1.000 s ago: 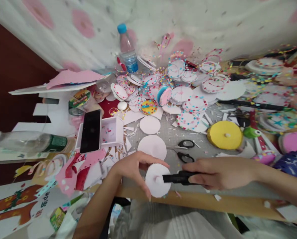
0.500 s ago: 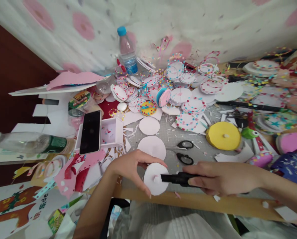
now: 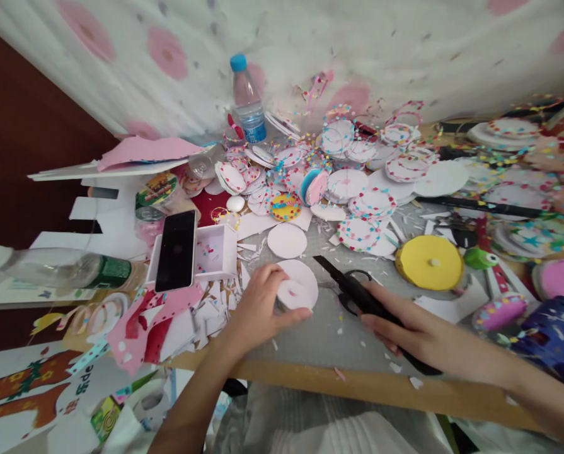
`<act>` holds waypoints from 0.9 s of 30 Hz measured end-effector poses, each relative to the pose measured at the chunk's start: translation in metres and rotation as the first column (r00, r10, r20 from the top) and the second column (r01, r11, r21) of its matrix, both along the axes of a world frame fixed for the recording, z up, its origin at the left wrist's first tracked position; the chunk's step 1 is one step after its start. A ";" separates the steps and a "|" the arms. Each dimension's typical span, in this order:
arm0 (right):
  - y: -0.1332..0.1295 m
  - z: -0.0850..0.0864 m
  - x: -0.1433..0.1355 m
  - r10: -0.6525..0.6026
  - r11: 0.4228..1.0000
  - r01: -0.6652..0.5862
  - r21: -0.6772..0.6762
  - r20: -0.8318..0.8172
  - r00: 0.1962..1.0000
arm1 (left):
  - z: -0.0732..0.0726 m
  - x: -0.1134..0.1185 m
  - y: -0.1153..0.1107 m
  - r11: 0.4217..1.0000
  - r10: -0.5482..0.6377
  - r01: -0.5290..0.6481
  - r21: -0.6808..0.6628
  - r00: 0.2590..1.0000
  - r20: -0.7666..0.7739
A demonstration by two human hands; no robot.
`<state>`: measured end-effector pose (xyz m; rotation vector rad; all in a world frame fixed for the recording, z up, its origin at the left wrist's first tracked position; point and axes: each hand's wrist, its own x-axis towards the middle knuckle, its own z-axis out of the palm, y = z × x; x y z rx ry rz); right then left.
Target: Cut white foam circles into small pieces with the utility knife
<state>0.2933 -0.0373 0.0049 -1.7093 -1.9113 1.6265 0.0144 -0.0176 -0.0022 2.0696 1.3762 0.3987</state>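
Observation:
My left hand (image 3: pixel 263 302) holds a small white disc (image 3: pixel 293 299) between thumb and fingers, over a larger white disc (image 3: pixel 311 277) on the grey mat. A small pinkish spot shows at the small disc's centre. In my right hand (image 3: pixel 399 328) is a black utility knife (image 3: pixel 374 302), its tip pointing up and left, apart from the discs. Black-handled scissors (image 3: pixel 358 275) lie partly hidden beneath the knife. Another white disc (image 3: pixel 287 241) rests just beyond, and a yellow disc with a pale centre knob (image 3: pixel 430 261) sits to the right.
White discs trimmed with coloured dots (image 3: pixel 360 233) crowd the back. A water bottle (image 3: pixel 249 107) stands by the patterned curtain. On the left are a phone (image 3: pixel 175 251) on a white box (image 3: pixel 215 252), a lying bottle (image 3: pixel 74 268) and paper scraps. The table's wooden edge (image 3: pixel 310 375) runs in front.
My left hand has moved away from the table edge, bringing the small disc over the larger one. The knife has left the disc's centre and swung up and right.

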 end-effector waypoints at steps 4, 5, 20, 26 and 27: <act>-0.008 -0.002 -0.013 -0.029 0.995 0.012 -0.099 -0.166 0.986 | -0.007 0.007 -0.011 0.999 0.003 -0.002 0.034 1.000 -0.004; -0.009 -0.002 -0.017 -0.038 0.993 0.013 -0.119 -0.216 0.976 | -0.007 0.008 -0.013 0.999 0.006 -0.006 0.037 1.000 0.003; -0.029 -0.007 -0.058 -0.371 0.908 0.110 -0.404 -0.655 0.658 | -0.005 0.020 -0.033 0.943 0.329 -0.155 -0.296 0.576 0.748; -0.025 0.001 -0.034 -0.087 0.989 0.118 0.087 -0.302 0.949 | -0.015 0.011 -0.037 0.925 0.380 -0.356 -0.134 0.839 0.390; -0.025 0.000 -0.031 -0.035 0.988 0.072 0.137 -0.258 0.965 | -0.016 0.009 -0.038 0.933 0.360 -0.349 -0.092 0.874 0.327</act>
